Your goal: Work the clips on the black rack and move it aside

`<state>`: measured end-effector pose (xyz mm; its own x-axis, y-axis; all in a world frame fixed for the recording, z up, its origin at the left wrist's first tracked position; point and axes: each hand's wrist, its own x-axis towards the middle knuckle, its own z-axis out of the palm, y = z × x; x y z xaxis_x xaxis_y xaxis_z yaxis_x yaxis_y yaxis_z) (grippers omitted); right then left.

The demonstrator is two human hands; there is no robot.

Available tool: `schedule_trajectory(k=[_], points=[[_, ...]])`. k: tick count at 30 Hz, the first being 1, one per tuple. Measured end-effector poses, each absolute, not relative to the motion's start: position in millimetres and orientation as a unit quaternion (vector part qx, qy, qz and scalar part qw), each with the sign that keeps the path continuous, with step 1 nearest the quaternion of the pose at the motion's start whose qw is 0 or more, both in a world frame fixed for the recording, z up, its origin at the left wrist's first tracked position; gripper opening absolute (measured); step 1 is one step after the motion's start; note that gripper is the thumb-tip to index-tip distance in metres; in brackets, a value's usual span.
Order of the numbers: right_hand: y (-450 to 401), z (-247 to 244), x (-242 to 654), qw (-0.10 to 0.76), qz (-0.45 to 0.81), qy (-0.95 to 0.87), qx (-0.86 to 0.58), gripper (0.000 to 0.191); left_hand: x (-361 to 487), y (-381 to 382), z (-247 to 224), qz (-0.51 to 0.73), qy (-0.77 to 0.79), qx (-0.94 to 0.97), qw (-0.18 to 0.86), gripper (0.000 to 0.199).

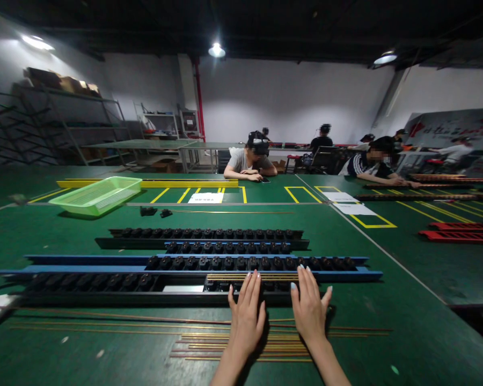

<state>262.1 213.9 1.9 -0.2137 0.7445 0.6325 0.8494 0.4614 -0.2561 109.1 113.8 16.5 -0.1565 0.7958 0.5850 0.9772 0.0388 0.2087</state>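
My left hand (244, 311) lies with its fingers stretched out over the near black channel rail (104, 298). Beside it, my right hand (309, 308) is also flat, its fingertips at the right part of the same rail. Both sets of fingertips touch or hover over thin brass rods (221, 277) lying along the rail above a row of black socket modules (94, 281); contact is hard to make out. Under my wrists, a bundle of loose brass and copper-coloured rods (201, 344) rests on the green table (145, 364).
Beyond are a blue rail (84, 267) with black modules and another black rail (201, 244). A green basket (99, 195), small black parts (148, 211) and a yellow rail (177, 183) lie farther back. A co-worker (249, 158) leans on the far edge; red rails (459, 236) lie right.
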Motion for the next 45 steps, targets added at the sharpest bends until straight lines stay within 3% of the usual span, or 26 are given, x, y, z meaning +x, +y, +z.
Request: schedule_trajectory(k=[11, 17, 23, 36, 45], points=[[216.0, 6.6, 268.3, 0.414, -0.044, -0.749, -0.515, 0.053, 105.1, 108.8, 19.9, -0.341, -0.714, -0.586, 0.176, 0.065], [231.3, 1.4, 285.8, 0.54, 0.048, -0.656, -0.525, 0.051, 81.9, 102.0, 18.6, -0.439, -0.74, -0.464, 0.21, 0.062], [246.3, -5.2, 301.7, 0.599, 0.096, -0.582, -0.542, 0.053, 41.9, 90.8, 21.2, -0.547, -0.744, -0.305, 0.232, 0.056], [255.1, -26.9, 293.7, 0.612, 0.244, -0.491, -0.57, 0.052, -10.8, 82.6, -5.8, -0.606, -0.764, -0.127, 0.184, 0.078], [257.8, -31.7, 292.5, 0.616, 0.315, -0.459, -0.557, 0.052, -11.7, 81.8, -4.2, -0.62, -0.769, -0.101, 0.119, 0.078]])
